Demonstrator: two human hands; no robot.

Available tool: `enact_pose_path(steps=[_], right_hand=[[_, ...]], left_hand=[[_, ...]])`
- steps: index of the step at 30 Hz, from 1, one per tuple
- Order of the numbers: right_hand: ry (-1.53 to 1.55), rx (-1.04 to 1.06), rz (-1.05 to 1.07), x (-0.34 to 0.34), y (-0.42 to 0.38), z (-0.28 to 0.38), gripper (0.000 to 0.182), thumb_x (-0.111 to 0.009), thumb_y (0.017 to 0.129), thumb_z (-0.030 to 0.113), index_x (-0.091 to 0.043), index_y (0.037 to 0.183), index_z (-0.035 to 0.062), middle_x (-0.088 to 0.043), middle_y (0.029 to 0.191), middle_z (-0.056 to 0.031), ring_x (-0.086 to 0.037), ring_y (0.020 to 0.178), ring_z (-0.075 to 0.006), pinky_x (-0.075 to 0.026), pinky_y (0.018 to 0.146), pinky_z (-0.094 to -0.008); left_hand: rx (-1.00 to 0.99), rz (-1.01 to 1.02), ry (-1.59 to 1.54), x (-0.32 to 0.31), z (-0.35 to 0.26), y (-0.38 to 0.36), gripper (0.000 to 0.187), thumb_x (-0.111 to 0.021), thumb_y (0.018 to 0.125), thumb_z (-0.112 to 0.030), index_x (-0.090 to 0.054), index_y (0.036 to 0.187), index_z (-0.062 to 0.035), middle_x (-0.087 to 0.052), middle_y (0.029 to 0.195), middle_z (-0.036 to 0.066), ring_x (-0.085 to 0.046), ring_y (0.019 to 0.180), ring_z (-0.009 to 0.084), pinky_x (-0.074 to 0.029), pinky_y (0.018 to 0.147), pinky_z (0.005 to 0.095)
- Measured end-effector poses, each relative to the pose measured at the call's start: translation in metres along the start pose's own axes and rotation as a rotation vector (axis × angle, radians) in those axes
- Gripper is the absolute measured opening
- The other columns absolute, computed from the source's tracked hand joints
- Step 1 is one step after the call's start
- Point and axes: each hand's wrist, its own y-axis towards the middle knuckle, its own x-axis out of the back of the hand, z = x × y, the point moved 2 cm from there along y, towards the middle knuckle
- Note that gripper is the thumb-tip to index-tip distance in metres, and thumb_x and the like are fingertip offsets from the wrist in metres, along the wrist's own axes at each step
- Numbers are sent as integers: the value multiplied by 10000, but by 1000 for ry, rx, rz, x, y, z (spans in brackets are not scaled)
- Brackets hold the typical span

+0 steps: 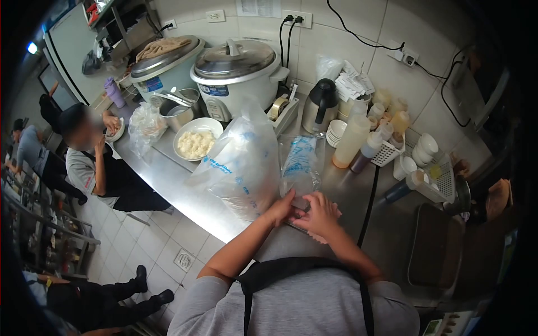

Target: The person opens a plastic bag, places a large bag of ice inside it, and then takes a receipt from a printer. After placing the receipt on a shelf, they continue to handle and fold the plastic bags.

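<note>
Fingers of the left hand [283, 209] and right hand [321, 216] curl close about a small greyish block [301, 203] in the head view; whether they clench it or merely touch it, I cannot tell. It sits at the near end of a flat clear bag [300, 159] with blue print, on the person's side of the bench [182, 196]. A loose pinch could let the block slip. The bulky bag [241, 173], just beside the left forearm, might topple if an elbow swings outward; slack plastic could snag on the fingers.
</note>
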Motion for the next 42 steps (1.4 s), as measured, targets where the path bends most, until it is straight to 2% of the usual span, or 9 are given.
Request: enact_pose_path(steps=[6, 12, 18, 24, 30, 31, 35, 39, 42], right_hand=[[77, 13, 42, -44, -8, -37, 411, -672, 588, 213, -502, 948, 113, -484, 958, -89, -476, 896, -276, -380, 748, -367], [118, -24, -127, -14, 4, -7, 216, -618, 630, 135, -539, 825, 87, -524, 829, -68, -499, 837, -271, -387, 720, -353], [321, 20, -76, -32, 10, -33, 113, -608, 652, 129, -554, 728, 65, -560, 745, -68, -528, 705, -250, -391, 703, -350], [341, -5, 229, -6, -3, -3, 194, -633, 670, 187, -518, 607, 44, -536, 592, -86, -526, 542, -227, -401, 544, -325], [620, 139, 629, -17, -36, 21, 272, -626, 709, 253, -491, 594, 46, -499, 533, -75, -474, 447, -194, -376, 447, -313], [800, 117, 770, -25, -42, 22, 268, -605, 739, 238, -484, 616, 33, -488, 538, -62, -450, 476, -126, -369, 466, -290], [964, 143, 1025, -45, -57, 22, 150, -571, 770, 158, -524, 746, 17, -548, 671, -29, -507, 674, -57, -403, 573, -244], [908, -103, 853, -21, -43, 2, 84, -561, 765, 107, -542, 772, 25, -570, 722, -24, -521, 685, -56, -424, 599, -210], [708, -219, 383, -20, -38, -41, 104, -584, 732, 109, -550, 797, 35, -549, 715, -22, -520, 666, -71, -426, 599, -216]], left_hand=[[-37, -42, 31, 2, 6, 7, 586, -240, 837, -536, -419, 1140, -68, -509, 1046, 95, -474, 950, 174, -382, 741, 287], [-74, 60, -70, 9, 18, 23, 619, -222, 822, -569, -425, 1140, -77, -504, 1071, 55, -485, 903, 157, -370, 731, 282], [-106, 118, -218, 3, 3, 4, 693, -208, 781, -629, -393, 1171, -87, -494, 1092, 66, -483, 911, 175, -353, 780, 283], [-320, 39, -515, -6, -5, -3, 648, -283, 785, -589, -386, 1174, -81, -489, 1110, 69, -468, 1002, 227, -359, 864, 353], [-164, 188, -688, -3, 3, -4, 471, -457, 802, -393, -428, 1128, -55, -528, 1020, 112, -523, 911, 245, -420, 798, 383], [-139, 171, -660, 0, 9, -1, 467, -485, 786, -370, -434, 1120, -49, -533, 1014, 118, -526, 910, 251, -418, 803, 386], [-91, -36, -361, 14, 35, 14, 433, -526, 751, -238, -435, 1115, -23, -543, 991, 131, -533, 897, 245, -417, 806, 372], [-162, -384, 251, -6, 2, -29, 434, -460, 731, -80, -401, 1151, 11, -528, 999, 133, -517, 900, 206, -398, 814, 312], [-657, -401, 375, 15, 34, -20, 471, -433, 705, -58, -389, 1171, -8, -553, 922, 149, -545, 835, 273, -418, 754, 321]])
